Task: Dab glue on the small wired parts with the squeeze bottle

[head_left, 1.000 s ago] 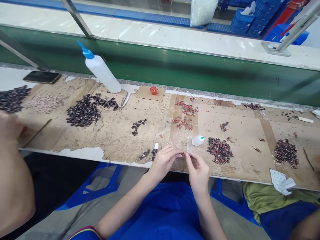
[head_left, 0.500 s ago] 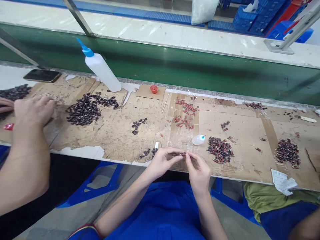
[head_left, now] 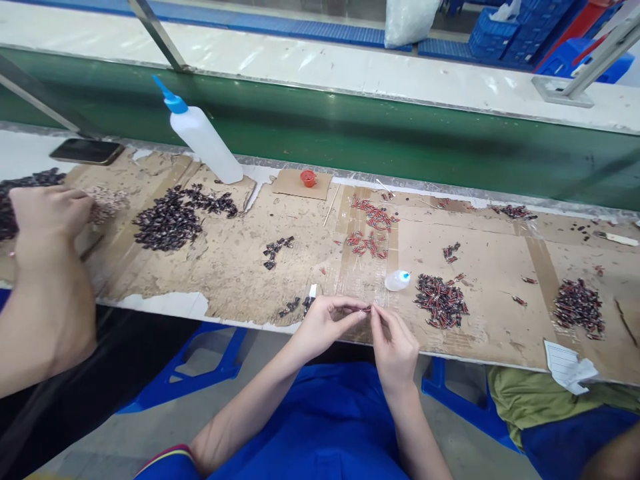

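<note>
Close to the table's front edge, my left hand [head_left: 327,325] and my right hand [head_left: 396,343] meet at the fingertips. Pinched between them is a small dark-and-red part [head_left: 367,309], mostly covered by the fingers. Just past my right hand lie a small white bottle with a blue tip [head_left: 398,281] and a pile of black-and-red parts [head_left: 441,301]. Several black parts [head_left: 290,307] rest left of my left hand. Beyond my hands, loose red parts [head_left: 367,244] are scattered on a taped strip of cardboard.
A big white bottle with a blue nozzle [head_left: 207,143] leans at the back. A red cup [head_left: 308,178] stands on a cardboard piece. At the left, a co-worker's hand [head_left: 50,210] is among dark parts, near a phone [head_left: 87,151]. Another pile [head_left: 579,307] lies right.
My hands stay almost in place, still pinching the small part. The co-worker's hand at the left has shifted slightly left, uncovering more of a pale pile.
</note>
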Demonstrator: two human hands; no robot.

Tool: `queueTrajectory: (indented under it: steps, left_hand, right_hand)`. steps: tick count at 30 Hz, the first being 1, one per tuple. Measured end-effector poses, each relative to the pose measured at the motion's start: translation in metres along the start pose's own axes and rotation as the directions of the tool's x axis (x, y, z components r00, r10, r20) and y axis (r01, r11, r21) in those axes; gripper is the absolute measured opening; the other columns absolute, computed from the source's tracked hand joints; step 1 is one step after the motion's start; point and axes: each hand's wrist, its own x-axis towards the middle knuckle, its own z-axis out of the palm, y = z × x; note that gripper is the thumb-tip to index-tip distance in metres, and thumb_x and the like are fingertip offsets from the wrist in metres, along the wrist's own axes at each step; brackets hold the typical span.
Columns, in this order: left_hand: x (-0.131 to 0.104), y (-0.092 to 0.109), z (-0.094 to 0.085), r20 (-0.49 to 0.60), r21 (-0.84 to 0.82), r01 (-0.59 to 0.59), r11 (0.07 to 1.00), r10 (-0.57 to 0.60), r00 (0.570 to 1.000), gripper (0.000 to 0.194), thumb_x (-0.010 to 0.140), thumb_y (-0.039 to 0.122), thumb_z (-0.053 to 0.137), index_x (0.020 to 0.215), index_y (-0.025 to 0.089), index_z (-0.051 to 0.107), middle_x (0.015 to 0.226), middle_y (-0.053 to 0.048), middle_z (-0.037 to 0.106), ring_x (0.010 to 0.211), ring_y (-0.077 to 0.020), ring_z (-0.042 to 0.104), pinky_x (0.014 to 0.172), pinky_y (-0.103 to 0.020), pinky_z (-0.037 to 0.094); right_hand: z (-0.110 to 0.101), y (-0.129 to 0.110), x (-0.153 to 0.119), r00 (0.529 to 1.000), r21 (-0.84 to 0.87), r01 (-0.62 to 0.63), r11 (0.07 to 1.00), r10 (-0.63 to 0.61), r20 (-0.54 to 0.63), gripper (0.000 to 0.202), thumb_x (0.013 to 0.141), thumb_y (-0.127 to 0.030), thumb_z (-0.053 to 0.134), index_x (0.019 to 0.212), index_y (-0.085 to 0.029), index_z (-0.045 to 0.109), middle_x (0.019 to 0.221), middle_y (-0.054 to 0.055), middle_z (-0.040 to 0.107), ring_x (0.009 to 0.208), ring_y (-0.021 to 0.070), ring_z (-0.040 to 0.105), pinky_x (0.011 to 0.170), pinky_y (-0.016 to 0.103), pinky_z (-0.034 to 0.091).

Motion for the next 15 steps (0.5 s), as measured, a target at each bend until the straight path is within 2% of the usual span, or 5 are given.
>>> queueTrajectory:
  steps: [7,15]
  left_hand:
    - [0.0023,-0.0021,0.0037,-0.037,-0.079,0.140,0.987,-0.144,0.989,0.023,0.067,0.030,0.078,0.082,0.013,0.075,0.084,-0.008,0.077,0.078,-0.0202,0.072,0.077,-0.030,0.059]
    - [0.0030,0.0003,0.0040,-0.029,-0.128,0.173,0.977,-0.178,0.984,0.023,0.063,0.029,0.080,0.079,0.014,0.075,0.082,-0.007,0.077,0.077,-0.0192,0.072,0.078,-0.029,0.059]
  right_hand:
    - [-0.0006,0.0005,0.0016,0.993,-0.067,0.114,0.991,-0.115,-0.009,0.017,0.092,-0.015,0.054,0.097,-0.016,0.070,0.084,0.008,0.075,0.077,0.0170,0.073,0.072,0.027,0.060]
    - [-0.0007,0.0029,0.0009,0.990,-0.078,0.136,0.988,-0.138,-0.012,0.016,0.090,-0.014,0.056,0.097,-0.016,0.070,0.083,0.008,0.075,0.076,0.0169,0.072,0.073,0.027,0.061]
